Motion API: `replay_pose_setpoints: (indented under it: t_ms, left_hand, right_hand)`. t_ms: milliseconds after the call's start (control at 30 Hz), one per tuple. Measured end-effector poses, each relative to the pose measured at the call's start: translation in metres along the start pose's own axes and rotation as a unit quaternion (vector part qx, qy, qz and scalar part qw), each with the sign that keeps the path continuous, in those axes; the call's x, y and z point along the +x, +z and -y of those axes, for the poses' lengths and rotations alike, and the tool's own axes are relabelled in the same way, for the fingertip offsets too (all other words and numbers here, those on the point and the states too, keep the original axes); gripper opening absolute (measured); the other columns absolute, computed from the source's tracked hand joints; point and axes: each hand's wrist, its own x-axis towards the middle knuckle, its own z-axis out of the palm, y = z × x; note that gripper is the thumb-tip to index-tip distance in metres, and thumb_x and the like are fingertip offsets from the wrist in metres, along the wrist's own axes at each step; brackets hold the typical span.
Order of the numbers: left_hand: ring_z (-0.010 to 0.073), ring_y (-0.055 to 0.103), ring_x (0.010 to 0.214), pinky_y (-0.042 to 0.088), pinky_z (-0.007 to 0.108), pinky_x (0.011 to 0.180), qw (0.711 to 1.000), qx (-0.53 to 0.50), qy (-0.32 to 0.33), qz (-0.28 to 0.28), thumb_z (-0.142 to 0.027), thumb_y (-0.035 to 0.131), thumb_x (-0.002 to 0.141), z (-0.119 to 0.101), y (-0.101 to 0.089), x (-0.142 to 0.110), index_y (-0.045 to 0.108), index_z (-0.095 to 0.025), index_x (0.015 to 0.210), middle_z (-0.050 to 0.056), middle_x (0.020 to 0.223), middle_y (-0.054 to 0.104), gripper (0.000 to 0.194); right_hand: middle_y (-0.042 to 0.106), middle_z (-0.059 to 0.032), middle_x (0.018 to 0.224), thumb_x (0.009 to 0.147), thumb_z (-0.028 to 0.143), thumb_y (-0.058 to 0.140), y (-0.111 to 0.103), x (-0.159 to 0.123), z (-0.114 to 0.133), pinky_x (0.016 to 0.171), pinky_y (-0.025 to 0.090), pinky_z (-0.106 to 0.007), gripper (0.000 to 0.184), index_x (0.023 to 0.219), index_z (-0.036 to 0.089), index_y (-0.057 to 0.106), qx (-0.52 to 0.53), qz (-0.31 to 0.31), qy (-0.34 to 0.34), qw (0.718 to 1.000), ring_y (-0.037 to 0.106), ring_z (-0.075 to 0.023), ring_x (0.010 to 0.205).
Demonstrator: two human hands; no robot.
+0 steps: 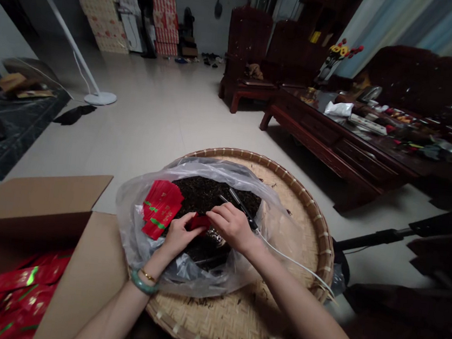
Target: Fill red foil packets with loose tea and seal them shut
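My left hand [178,236] and my right hand [233,224] meet over a clear plastic bag [132,208] of dark loose tea leaves [207,193]. Both hands pinch a small red packet [199,221] between them, fingers closed on it. A stack of flat red packets [160,207] lies inside the bag, just left of my left hand. A dark tool with a white cable [242,206] rests on the tea beside my right hand. The bag sits on a round woven bamboo tray [306,211].
An open cardboard box [34,207] at the lower left holds several red packets [19,298]. A white standing fan [95,95] is at the far left. A dark wooden coffee table [359,146] with clutter and dark wooden chairs [247,52] stand at the right.
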Motion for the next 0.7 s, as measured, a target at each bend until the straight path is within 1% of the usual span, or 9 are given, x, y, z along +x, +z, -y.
replay_pose_setpoints:
  t_ms: [133,233,333,400,433,500,533,633,700]
  left_hand:
    - [0.0180,0.065,0.074,0.051,0.028,0.070,0.999,0.011,0.024,0.017,-0.033,0.069,0.070,0.002,0.000,0.000,0.064,-0.018,0.099,0.002,0.085,0.071,0.033]
    - [0.0190,0.065,0.081,0.052,0.030,0.074,0.997,0.046,0.056,0.031,-0.032,0.066,0.074,0.002,0.000,0.000,0.061,-0.020,0.106,0.003,0.093,0.070,0.034]
    - [0.0232,0.059,0.102,0.047,0.037,0.090,0.984,0.122,0.132,-0.013,-0.030,0.061,0.078,-0.005,0.000,0.000,0.053,-0.018,0.120,0.009,0.114,0.063,0.044]
    - [0.0275,0.049,0.116,0.039,0.044,0.099,0.962,0.191,0.190,-0.047,-0.029,0.062,0.078,-0.013,0.000,0.000,0.048,-0.017,0.126,0.012,0.125,0.056,0.051]
    - [0.0295,0.045,0.118,0.036,0.047,0.101,0.951,0.224,0.207,-0.054,-0.029,0.063,0.077,-0.017,0.000,0.000,0.047,-0.017,0.127,0.013,0.128,0.054,0.053]
    - [0.0312,0.045,0.115,0.036,0.048,0.099,0.937,0.268,0.219,-0.049,-0.028,0.064,0.076,-0.023,0.002,-0.001,0.048,-0.017,0.127,0.013,0.126,0.055,0.054]
    - [0.0308,0.047,0.111,0.038,0.048,0.096,0.935,0.276,0.218,-0.043,-0.028,0.064,0.077,-0.024,0.003,-0.001,0.048,-0.017,0.126,0.013,0.123,0.057,0.053]
    - [0.0277,0.052,0.103,0.043,0.043,0.090,0.945,0.247,0.211,-0.028,-0.028,0.062,0.078,-0.026,0.004,0.002,0.047,-0.017,0.126,0.012,0.116,0.060,0.051]
    - [0.0255,0.055,0.099,0.045,0.041,0.087,0.955,0.213,0.205,-0.014,-0.030,0.064,0.077,-0.024,0.002,0.004,0.050,-0.018,0.122,0.011,0.113,0.061,0.049]
  right_hand:
    - [0.061,-0.0084,0.088,0.092,0.028,0.044,0.001,0.003,-0.006,0.073,0.045,-0.032,0.022,0.087,0.019,0.063,-0.022,0.011,0.018,1.000,0.050,-0.0185,0.083]
    - [0.060,-0.0077,0.082,0.089,0.031,0.049,-0.001,0.004,-0.007,0.071,0.044,-0.031,0.021,0.078,0.019,0.062,-0.022,0.028,0.041,0.999,0.049,-0.0197,0.083]
    - [0.061,-0.0074,0.079,0.087,0.027,0.051,-0.002,0.005,-0.006,0.075,0.045,-0.032,0.017,0.078,0.018,0.061,0.014,0.042,0.089,0.995,0.050,-0.0202,0.087]
    - [0.063,-0.0091,0.085,0.087,0.026,0.051,-0.002,0.006,-0.003,0.080,0.044,-0.034,0.015,0.082,0.017,0.061,0.027,0.035,0.140,0.989,0.053,-0.0209,0.090]
    - [0.064,-0.0095,0.087,0.088,0.025,0.050,-0.002,0.006,-0.002,0.084,0.042,-0.036,0.015,0.084,0.016,0.061,0.034,0.031,0.159,0.986,0.054,-0.0206,0.090]
    - [0.066,-0.0076,0.088,0.090,0.024,0.047,-0.001,0.008,0.001,0.092,0.038,-0.038,0.016,0.087,0.017,0.061,0.061,0.031,0.173,0.983,0.057,-0.0183,0.087]
    - [0.066,-0.0058,0.088,0.090,0.023,0.045,-0.001,0.008,0.003,0.096,0.034,-0.039,0.017,0.088,0.018,0.061,0.080,0.033,0.173,0.981,0.058,-0.0170,0.086]
    - [0.068,-0.0025,0.092,0.091,0.023,0.044,-0.002,0.010,0.007,0.101,0.027,-0.043,0.019,0.092,0.022,0.063,0.141,0.046,0.175,0.973,0.059,-0.0164,0.094]
    - [0.069,-0.0019,0.088,0.092,0.026,0.044,-0.004,0.011,0.009,0.099,0.029,-0.041,0.022,0.087,0.022,0.065,0.180,0.068,0.162,0.968,0.057,-0.0178,0.099]
